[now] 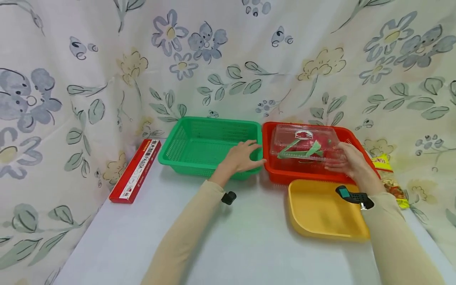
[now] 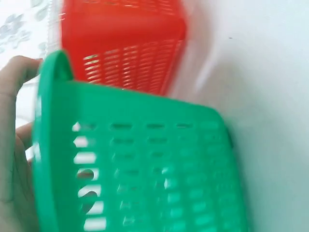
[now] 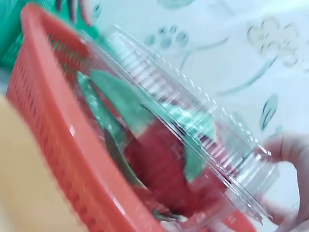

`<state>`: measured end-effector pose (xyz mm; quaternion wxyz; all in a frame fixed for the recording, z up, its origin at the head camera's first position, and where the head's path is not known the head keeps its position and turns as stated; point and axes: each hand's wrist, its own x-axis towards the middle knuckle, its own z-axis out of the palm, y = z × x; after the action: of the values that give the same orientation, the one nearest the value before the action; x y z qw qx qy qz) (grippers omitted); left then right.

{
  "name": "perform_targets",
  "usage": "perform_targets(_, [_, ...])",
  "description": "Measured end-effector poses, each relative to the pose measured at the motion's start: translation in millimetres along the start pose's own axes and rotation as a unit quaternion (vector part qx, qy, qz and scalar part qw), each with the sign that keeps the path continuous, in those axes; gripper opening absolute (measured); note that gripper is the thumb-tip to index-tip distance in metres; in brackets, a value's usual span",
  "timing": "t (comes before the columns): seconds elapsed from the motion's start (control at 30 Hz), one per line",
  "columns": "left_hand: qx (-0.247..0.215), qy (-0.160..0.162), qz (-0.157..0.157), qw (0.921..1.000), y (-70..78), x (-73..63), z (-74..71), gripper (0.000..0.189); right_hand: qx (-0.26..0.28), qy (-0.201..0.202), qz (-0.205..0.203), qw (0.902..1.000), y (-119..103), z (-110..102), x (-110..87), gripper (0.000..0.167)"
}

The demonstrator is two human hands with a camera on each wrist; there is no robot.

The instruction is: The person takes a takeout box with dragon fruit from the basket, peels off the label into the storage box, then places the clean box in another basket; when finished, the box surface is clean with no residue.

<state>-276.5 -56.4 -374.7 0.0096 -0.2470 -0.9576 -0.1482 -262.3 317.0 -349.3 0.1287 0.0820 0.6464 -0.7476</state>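
My right hand grips the right end of a clear plastic clamshell box, with the thumb and fingers at its edge. Something red with green leaf-like strips shows through the clear plastic. The box sits tilted within the rim of the red basket. Over the right side of the green basket is my left hand, fingers spread and curved loosely, nothing between them. Its fingertips reach toward the gap between the two baskets.
A yellow tray stands in front of the red basket, below the right forearm. To the far right lies a yellow and red food packet. A red pasta box lies left of the green basket. Floral cloth hangs behind.
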Motion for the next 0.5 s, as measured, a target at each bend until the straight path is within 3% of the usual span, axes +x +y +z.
perform_targets(0.17, [-0.002,0.038,-0.011,0.9992,-16.3,-23.4,-11.6,0.065,0.074,0.009,-0.020,0.9970,-2,12,-12.9,0.030])
perform_targets(0.33, [-0.005,0.076,-0.040,0.9963,-48.8,-59.4,-17.2,0.064,0.116,-0.015,-0.038,0.9925,-6,25,-25.5,0.033])
perform_targets(0.5, [-0.004,0.166,-0.079,0.9829,-90.5,-98.8,-24.5,0.060,0.118,-0.012,-0.047,0.9918,-9,39,-39.2,0.038])
